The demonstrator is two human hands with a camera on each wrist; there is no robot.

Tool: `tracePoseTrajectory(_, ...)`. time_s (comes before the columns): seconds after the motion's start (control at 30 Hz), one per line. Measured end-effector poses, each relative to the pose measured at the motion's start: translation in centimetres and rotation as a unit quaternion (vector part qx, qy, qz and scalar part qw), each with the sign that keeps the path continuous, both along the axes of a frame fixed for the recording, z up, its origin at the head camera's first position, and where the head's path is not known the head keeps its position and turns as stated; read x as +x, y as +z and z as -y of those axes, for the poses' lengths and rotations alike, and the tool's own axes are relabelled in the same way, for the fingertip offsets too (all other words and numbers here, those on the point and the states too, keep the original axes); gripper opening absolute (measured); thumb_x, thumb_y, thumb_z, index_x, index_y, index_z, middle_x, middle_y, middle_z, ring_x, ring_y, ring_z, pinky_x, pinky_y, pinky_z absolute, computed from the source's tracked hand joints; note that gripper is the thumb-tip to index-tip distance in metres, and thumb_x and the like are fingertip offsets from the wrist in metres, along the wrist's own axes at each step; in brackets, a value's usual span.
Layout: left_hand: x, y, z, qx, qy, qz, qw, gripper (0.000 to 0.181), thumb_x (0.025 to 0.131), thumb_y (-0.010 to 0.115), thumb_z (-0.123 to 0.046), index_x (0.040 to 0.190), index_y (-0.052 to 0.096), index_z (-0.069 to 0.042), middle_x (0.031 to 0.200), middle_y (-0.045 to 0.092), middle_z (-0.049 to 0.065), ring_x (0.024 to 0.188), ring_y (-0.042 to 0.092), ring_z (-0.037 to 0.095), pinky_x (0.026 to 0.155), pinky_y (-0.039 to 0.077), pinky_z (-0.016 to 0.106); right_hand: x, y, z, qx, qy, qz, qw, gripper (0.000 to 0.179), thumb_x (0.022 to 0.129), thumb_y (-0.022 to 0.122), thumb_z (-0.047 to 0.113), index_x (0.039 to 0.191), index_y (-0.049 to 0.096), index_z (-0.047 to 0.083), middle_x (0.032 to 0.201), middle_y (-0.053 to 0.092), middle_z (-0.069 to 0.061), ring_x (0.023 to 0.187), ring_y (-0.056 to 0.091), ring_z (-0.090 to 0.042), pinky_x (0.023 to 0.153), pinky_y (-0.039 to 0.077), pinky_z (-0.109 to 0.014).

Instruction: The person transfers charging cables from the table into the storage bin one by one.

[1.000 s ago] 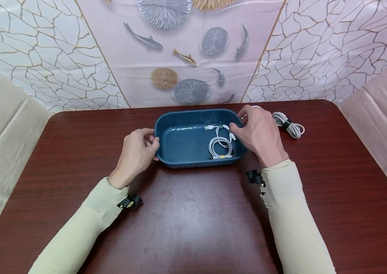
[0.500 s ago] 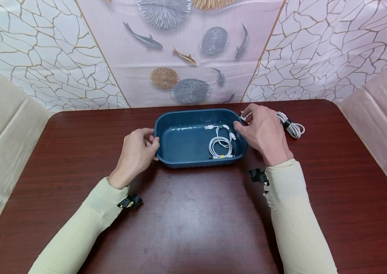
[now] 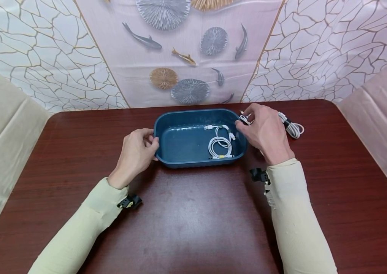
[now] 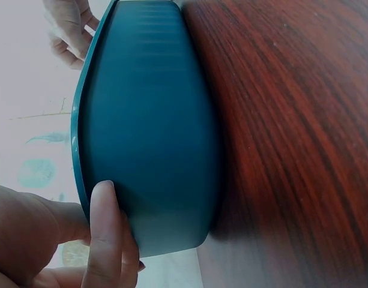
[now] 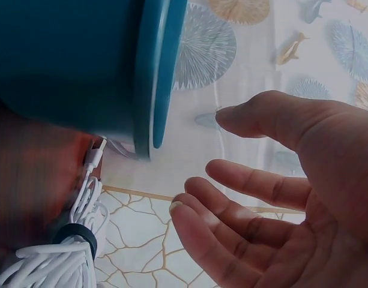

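A dark blue plastic bin (image 3: 180,146) stands on the table at the back, with a coiled white USB cable (image 3: 211,145) at its right end. My left hand (image 3: 137,152) pinches the bin's left end. In the left wrist view its fingers (image 4: 104,222) lie against the outer wall below the rim. Near the right end, my right hand (image 3: 265,133) hovers palm inward, fingers loosely bent. The right wrist view shows that hand (image 5: 262,198) apart from the rim, holding nothing. Beneath it lies a white cable bundle (image 5: 75,240) with a black strap and a plug.
Another black-strapped white cable (image 3: 294,129) lies right of my right hand, near the table's back edge. Part of a white cable (image 3: 245,120) shows behind the right fingertips. A patterned cloth (image 3: 180,76) hangs right behind the dark red wooden table (image 3: 186,213).
My right hand has drawn back slightly to the right, away from the bin's rim, and more of the cable behind it shows. The left hand and bin stay put.
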State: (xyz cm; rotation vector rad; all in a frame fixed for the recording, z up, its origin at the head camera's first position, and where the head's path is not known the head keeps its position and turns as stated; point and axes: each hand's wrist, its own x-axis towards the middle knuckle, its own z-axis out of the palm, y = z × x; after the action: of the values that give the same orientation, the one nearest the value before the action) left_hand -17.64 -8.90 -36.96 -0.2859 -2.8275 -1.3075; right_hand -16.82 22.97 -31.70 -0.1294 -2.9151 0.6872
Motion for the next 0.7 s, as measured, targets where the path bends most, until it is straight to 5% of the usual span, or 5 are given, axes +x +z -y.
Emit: tracePoseTrajectory(0.7,0.0,0.0,0.0,-0.006,0.0,-0.005,1.0,0.035,0.101,0.059,-0.013,0.129,0.062,0.007,0.091,0.066,0.013,0.053,0.067,0.011,0.053,0.06,0.021,-0.1,0.0,-1.6,-0.007,-0.014,-0.008,0.9998,0.038,0.092,0.066,0.034,0.118,0.068,0.005,0.111,0.07,-0.022,0.099,0.063,-0.036,0.079,0.055,-0.053)
